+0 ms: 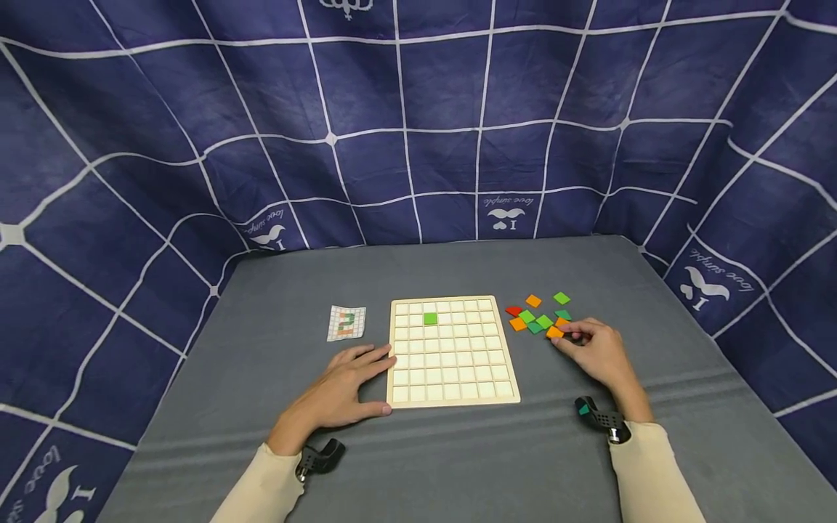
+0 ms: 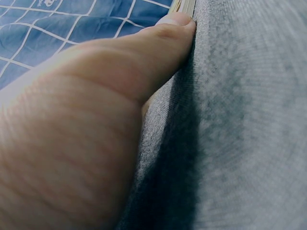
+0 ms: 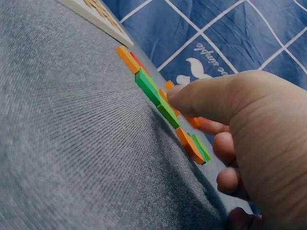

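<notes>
My right hand [image 1: 598,352] pinches an orange tile [image 1: 555,332] between thumb and index finger, at the near right side of a loose group of tiles. In the right wrist view the thumb [image 3: 201,98] hides part of that group. My left hand [image 1: 343,388] lies with fingers spread at the left edge of a square wooden grid board [image 1: 455,402]; its fingertips overlap the frame. In the left wrist view the thumb [image 2: 168,40] reaches the board's side. One green tile [image 1: 430,318] sits in a cell near the board's top.
Right of the board lie a red tile [image 1: 514,311], an orange tile [image 1: 533,300], a light green tile [image 1: 561,298] and several others. A small card [image 1: 346,323] with a coloured grid pattern lies left of the board. Patterned blue cloth [image 1: 445,160] hangs behind the grey table [image 1: 458,465].
</notes>
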`<act>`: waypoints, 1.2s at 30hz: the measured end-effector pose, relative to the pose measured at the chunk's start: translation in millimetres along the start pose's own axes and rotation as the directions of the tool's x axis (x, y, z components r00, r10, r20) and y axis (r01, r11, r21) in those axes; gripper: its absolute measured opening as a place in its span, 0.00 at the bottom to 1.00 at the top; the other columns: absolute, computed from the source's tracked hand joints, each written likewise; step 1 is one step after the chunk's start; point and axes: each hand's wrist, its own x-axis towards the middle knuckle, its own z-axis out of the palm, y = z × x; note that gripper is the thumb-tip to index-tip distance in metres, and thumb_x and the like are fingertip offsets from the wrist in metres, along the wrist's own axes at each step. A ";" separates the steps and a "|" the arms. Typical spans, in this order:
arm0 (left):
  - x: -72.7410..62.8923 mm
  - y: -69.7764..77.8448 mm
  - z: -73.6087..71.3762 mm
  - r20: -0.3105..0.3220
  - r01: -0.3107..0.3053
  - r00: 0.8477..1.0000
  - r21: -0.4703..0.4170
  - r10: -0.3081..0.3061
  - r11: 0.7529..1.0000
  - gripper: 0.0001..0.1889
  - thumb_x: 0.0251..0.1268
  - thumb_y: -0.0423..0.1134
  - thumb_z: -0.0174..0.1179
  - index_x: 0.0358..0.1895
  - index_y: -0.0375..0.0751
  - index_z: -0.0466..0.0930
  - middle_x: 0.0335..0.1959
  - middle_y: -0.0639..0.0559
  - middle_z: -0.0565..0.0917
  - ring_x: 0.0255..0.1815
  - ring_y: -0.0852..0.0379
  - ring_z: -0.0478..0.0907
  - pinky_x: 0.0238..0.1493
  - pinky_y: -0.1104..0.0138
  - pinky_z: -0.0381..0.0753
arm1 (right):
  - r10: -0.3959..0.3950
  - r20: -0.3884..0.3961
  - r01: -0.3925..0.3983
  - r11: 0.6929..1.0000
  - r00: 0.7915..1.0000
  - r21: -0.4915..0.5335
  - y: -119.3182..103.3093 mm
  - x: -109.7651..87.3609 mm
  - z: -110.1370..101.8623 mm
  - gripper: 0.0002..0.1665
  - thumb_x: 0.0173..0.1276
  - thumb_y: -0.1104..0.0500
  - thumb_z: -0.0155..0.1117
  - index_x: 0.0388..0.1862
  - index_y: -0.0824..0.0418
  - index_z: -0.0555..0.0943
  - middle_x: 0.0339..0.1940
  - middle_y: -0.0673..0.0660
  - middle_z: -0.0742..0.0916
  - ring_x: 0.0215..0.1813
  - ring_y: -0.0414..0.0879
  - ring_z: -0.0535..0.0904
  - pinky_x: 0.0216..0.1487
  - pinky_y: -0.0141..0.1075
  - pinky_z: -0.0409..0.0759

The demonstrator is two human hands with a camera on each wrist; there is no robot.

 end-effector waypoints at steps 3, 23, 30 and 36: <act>0.7 0.4 0.1 0.001 -0.004 1.000 0.000 0.004 1.000 0.45 0.60 0.71 0.61 0.78 0.60 0.61 0.81 0.59 0.59 0.81 0.44 0.55 0.75 0.40 0.54 | -0.006 -0.023 0.006 1.000 1.000 -0.001 -1.9 0.9 0.3 0.13 0.55 0.53 0.81 0.35 0.59 0.89 0.28 0.52 0.83 0.29 0.39 0.71 0.29 0.26 0.67; -0.5 1.1 -0.7 0.002 0.008 1.000 -0.011 -0.008 1.000 0.44 0.59 0.71 0.61 0.78 0.61 0.61 0.81 0.59 0.59 0.81 0.45 0.54 0.75 0.41 0.54 | -0.102 -0.021 0.103 0.995 0.995 0.015 -26.7 20.7 10.7 0.12 0.55 0.54 0.81 0.37 0.56 0.90 0.28 0.52 0.81 0.28 0.42 0.71 0.29 0.29 0.67; -0.7 2.9 -1.9 0.016 0.008 1.000 -0.011 -0.008 1.000 0.44 0.60 0.71 0.61 0.78 0.61 0.61 0.81 0.59 0.59 0.81 0.45 0.54 0.76 0.41 0.53 | -0.121 0.018 0.120 0.991 0.992 0.055 -45.6 34.2 17.7 0.14 0.54 0.53 0.81 0.37 0.56 0.90 0.28 0.54 0.82 0.30 0.43 0.71 0.31 0.31 0.66; -0.8 4.0 -2.0 0.016 0.011 1.000 -0.013 -0.011 1.000 0.44 0.60 0.71 0.61 0.78 0.61 0.61 0.81 0.59 0.59 0.81 0.46 0.54 0.76 0.42 0.53 | -0.123 0.046 0.118 0.988 0.991 0.101 -64.4 47.2 25.8 0.14 0.57 0.50 0.80 0.40 0.54 0.90 0.32 0.56 0.84 0.33 0.48 0.73 0.33 0.31 0.67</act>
